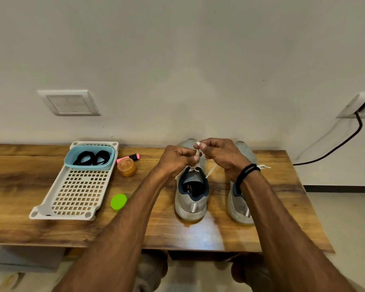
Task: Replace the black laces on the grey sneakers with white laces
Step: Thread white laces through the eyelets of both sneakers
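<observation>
L hand (177, 159) & R hand (221, 157) were both up over the throat of the grey sneaker (191, 199), fingers curled, each pinching the white lace (197, 152) btwn thumb & fingertips; loose lace ends hung down either side. Second grey sneaker (239, 209) stood just beside it under the R forearm, nearer the wooden table (30, 228)'s R edge, w/ a white lace tip showing past the wrist. Both toes pointed at the wall, heels set back from the near edge w/ a bare strip of wood in front. Black laces (93, 158) lay coiled in the blue tub (70, 157) at the far end of the white perforated tray (80, 190), well apart to the L. Pink highlighter (131, 157), amber jar (126, 167) & green lid (118, 201) sat btwn tray & sneaker.
</observation>
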Action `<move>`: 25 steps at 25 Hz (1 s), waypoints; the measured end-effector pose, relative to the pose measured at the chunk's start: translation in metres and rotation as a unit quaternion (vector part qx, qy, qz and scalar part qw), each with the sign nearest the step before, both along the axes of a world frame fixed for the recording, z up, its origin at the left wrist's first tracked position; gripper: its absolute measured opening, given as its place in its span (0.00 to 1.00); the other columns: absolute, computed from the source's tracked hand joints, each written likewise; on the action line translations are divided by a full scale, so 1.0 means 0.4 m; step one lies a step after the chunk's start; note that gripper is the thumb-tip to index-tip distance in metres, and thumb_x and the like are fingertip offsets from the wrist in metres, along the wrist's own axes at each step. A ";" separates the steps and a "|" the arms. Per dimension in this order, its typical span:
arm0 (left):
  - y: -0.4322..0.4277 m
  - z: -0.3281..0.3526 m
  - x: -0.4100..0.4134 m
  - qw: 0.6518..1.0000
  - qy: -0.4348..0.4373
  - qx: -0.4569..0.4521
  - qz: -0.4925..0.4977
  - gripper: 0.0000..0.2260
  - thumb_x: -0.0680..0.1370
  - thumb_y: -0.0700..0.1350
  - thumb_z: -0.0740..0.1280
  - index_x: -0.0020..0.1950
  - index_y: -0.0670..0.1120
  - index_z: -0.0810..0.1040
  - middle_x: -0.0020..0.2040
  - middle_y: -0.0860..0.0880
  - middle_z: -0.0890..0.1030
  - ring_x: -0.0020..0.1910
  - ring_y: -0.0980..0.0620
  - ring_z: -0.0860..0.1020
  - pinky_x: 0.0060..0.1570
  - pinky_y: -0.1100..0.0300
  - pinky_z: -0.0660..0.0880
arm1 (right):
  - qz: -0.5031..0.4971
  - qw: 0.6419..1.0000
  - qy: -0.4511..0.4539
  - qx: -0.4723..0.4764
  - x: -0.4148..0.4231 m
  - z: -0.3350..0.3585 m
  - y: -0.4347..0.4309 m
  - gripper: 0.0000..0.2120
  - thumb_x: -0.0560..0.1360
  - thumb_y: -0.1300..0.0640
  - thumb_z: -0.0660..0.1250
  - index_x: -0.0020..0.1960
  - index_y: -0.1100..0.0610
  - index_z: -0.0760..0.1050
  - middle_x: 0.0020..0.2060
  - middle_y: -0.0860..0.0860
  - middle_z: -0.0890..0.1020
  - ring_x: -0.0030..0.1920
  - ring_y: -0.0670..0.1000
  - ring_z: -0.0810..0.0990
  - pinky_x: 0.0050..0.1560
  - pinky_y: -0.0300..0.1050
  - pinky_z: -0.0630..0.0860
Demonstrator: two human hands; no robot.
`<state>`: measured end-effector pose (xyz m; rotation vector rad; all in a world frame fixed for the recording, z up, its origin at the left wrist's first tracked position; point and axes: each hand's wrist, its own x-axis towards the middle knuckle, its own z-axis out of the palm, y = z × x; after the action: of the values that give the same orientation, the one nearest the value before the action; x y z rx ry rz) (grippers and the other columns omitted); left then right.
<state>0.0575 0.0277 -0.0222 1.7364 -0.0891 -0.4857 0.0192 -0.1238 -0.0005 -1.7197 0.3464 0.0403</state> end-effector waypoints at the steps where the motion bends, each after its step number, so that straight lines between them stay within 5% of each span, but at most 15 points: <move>1: -0.001 -0.003 0.001 1.000 -0.008 0.013 0.004 0.10 0.74 0.36 0.75 0.55 0.37 0.85 0.46 0.42 0.86 0.42 0.52 0.83 0.48 0.62 0.81 | -0.005 0.999 -0.002 -0.032 0.008 -0.011 -0.005 0.06 0.78 0.57 0.69 0.50 0.56 0.84 0.43 0.46 0.85 0.46 0.43 0.81 0.45 0.35 0.75; 3: -0.004 -0.003 0.002 0.999 0.011 0.018 0.037 0.08 0.74 0.37 0.76 0.52 0.37 0.85 0.40 0.42 0.86 0.36 0.54 0.82 0.43 0.62 0.79 | -0.014 0.986 0.007 -0.164 0.020 -0.028 -0.013 0.06 0.77 0.53 0.70 0.48 0.54 0.84 0.44 0.47 0.85 0.48 0.47 0.82 0.49 0.44 0.78; 5: -0.007 0.003 -0.002 0.996 0.049 -0.006 0.073 0.06 0.75 0.37 0.75 0.50 0.36 0.84 0.34 0.44 0.83 0.29 0.56 0.79 0.34 0.67 0.76 | -0.036 0.975 0.020 -0.218 0.020 -0.044 -0.010 0.04 0.76 0.52 0.72 0.45 0.52 0.83 0.41 0.48 0.85 0.43 0.49 0.84 0.44 0.42 0.79; 7: -0.010 0.009 -0.006 0.993 0.078 -0.024 0.091 0.05 0.76 0.36 0.73 0.49 0.35 0.83 0.32 0.44 0.81 0.25 0.57 0.77 0.26 0.69 0.72 | -0.059 0.990 0.028 -0.126 0.010 -0.061 0.012 0.02 0.75 0.58 0.73 0.45 0.55 0.83 0.37 0.51 0.84 0.38 0.49 0.83 0.34 0.35 0.77; 9: -0.007 0.007 -0.004 0.990 0.092 -0.031 0.105 0.06 0.76 0.37 0.73 0.51 0.36 0.83 0.35 0.44 0.82 0.25 0.58 0.79 0.26 0.69 0.72 | -0.076 0.996 0.031 -0.044 0.003 -0.082 0.033 0.02 0.74 0.61 0.74 0.47 0.59 0.84 0.37 0.52 0.84 0.37 0.49 0.82 0.34 0.35 0.76; 13: 0.000 0.000 0.004 0.987 0.102 -0.037 0.118 0.09 0.75 0.36 0.74 0.54 0.38 0.84 0.41 0.42 0.85 0.30 0.55 0.82 0.31 0.66 0.77 | -0.054 0.998 0.014 0.020 -0.001 -0.090 0.042 0.09 0.71 0.66 0.75 0.51 0.65 0.84 0.44 0.58 0.86 0.42 0.50 0.84 0.41 0.34 0.79; 16: 0.002 -0.006 0.009 0.988 0.089 -0.020 0.121 0.11 0.74 0.33 0.74 0.56 0.38 0.84 0.47 0.40 0.86 0.42 0.47 0.85 0.48 0.55 0.83 | -0.053 0.999 0.007 0.012 0.000 -0.090 0.039 0.12 0.68 0.67 0.77 0.52 0.63 0.84 0.43 0.56 0.86 0.44 0.51 0.85 0.46 0.39 0.82; 18: 0.007 -0.010 0.015 0.995 0.045 0.009 0.088 0.13 0.74 0.33 0.74 0.58 0.39 0.84 0.49 0.41 0.86 0.50 0.44 0.85 0.53 0.53 0.81 | -0.071 0.997 0.012 0.018 0.001 -0.095 0.043 0.12 0.68 0.66 0.78 0.50 0.64 0.83 0.42 0.56 0.86 0.42 0.51 0.85 0.44 0.39 0.82; 22: 0.020 -0.004 0.023 0.987 -0.100 0.129 0.002 0.22 0.70 0.33 0.76 0.63 0.43 0.81 0.59 0.48 0.83 0.59 0.55 0.80 0.59 0.62 0.76 | -0.137 0.989 0.024 0.056 0.004 -0.107 0.049 0.06 0.70 0.65 0.76 0.46 0.63 0.82 0.39 0.55 0.85 0.37 0.49 0.83 0.34 0.36 0.78; 25: 0.033 -0.020 0.033 0.983 -0.104 0.147 -0.027 0.25 0.69 0.32 0.77 0.65 0.43 0.80 0.58 0.46 0.84 0.58 0.53 0.81 0.63 0.58 0.76 | -0.186 0.977 0.033 0.095 0.014 -0.116 0.046 0.11 0.71 0.62 0.76 0.51 0.63 0.80 0.44 0.57 0.86 0.39 0.51 0.84 0.36 0.40 0.79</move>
<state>0.0706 0.0409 -0.0302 2.0774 -0.2223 -0.3682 0.0246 -0.1053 -0.0468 -1.4454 0.6878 -0.1392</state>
